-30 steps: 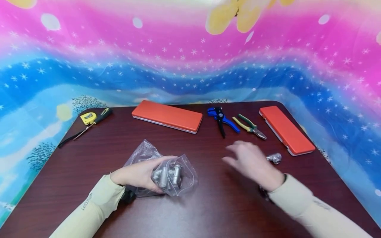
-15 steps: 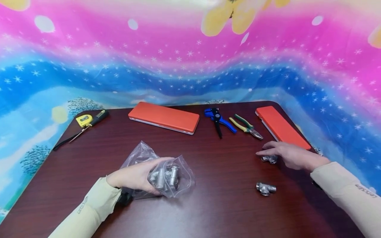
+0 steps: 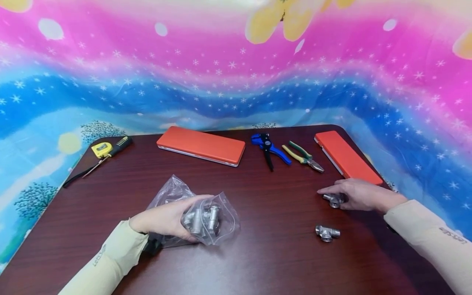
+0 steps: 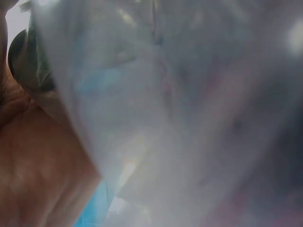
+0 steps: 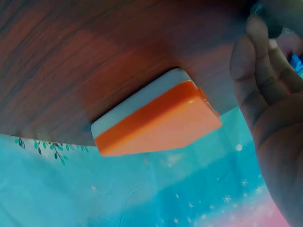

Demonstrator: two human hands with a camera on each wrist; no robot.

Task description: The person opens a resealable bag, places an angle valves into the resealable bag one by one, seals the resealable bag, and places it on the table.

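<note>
I count two orange cases (image 3: 200, 145) (image 3: 348, 157), two metal fittings (image 3: 327, 232) (image 3: 334, 200) outside one plastic bag (image 3: 230, 219), one tape measure (image 3: 101, 149), one screwdriver (image 3: 121, 146), one wire stripper (image 3: 268, 146), one pair of pliers (image 3: 308, 159).

Sleeve lettering (image 3: 457, 234): "Lets…" (rest unclear)

Dark reddish-brown table (image 3: 273, 262) before a snowflake-patterned pink-and-blue cloth backdrop (image 3: 206, 78).

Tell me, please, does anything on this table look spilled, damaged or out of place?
Nothing looks spilled or damaged. Slightly untidy, perhaps: at the far left, the screwdriver lies close beside the yellow tape measure, with a black strap reaching near the edge of the table.
</note>
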